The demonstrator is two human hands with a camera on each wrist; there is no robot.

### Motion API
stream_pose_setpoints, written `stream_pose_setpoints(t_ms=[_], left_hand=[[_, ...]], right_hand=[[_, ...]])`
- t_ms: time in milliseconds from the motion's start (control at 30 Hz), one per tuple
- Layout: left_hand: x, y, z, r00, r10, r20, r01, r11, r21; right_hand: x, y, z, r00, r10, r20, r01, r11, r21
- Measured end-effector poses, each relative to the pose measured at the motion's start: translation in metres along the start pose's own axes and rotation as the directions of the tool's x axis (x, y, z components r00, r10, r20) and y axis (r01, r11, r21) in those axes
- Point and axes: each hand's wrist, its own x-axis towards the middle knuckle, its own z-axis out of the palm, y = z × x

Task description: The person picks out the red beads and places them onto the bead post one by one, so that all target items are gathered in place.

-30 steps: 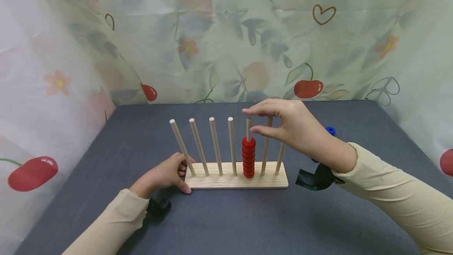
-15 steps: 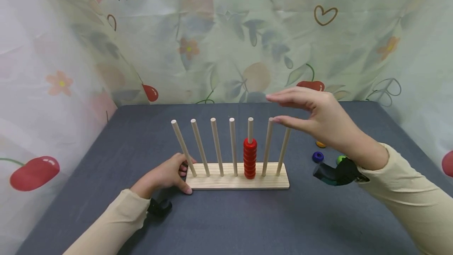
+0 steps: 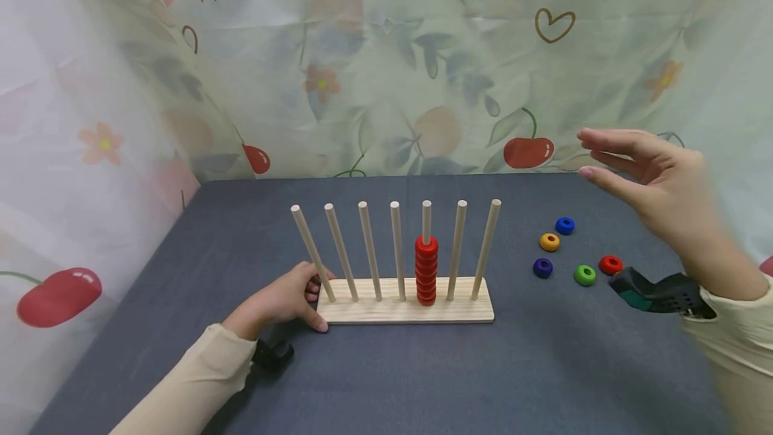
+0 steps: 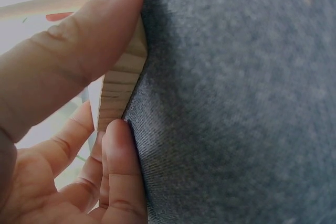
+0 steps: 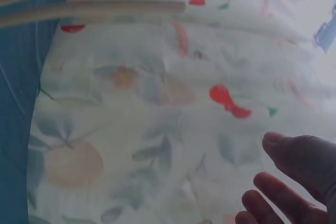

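Note:
A wooden peg rack (image 3: 368, 314) stands on the table with several upright pegs along its base. Stacked red beads (image 3: 426, 270) fill the lower part of the fifth peg from the left. My left hand (image 3: 284, 297) holds the rack's left end, thumb at the front corner and fingers behind it. In the left wrist view the wooden end (image 4: 118, 90) lies between thumb and fingers. My right hand (image 3: 658, 186) hovers at the right, fingers apart from the thumb, holding nothing. In the right wrist view its thumb (image 5: 302, 156) and some fingertips show.
Loose beads lie right of the rack: a blue bead (image 3: 565, 225), a yellow bead (image 3: 549, 242), a dark blue bead (image 3: 542, 268), a green bead (image 3: 584, 275) and a red bead (image 3: 610, 264). A patterned curtain (image 3: 386, 86) hangs behind the dark table (image 3: 386, 381).
My right hand has moved from the top of the red-beaded peg up and to the right, past the rack, uncovering the loose beads. The left hand has stayed on the rack's end.

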Motion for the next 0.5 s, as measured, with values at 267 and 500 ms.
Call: stream_pose_setpoints(t_ms=[267, 500], left_hand=[[0.001, -0.001, 0.000, 1.000, 0.020, 0.000, -0.020, 1.000, -0.002], [0.000, 0.000, 0.001, 1.000, -0.006, -0.007, 0.006, 1.000, -0.005]], right_hand=[[-0.019, 0.039, -0.029, 0.962, 0.269, -0.043, -0.271, 0.961, -0.062], [-0.038, 0.088, -0.042, 0.852, 0.522, 0.041, -0.479, 0.810, -0.338]])
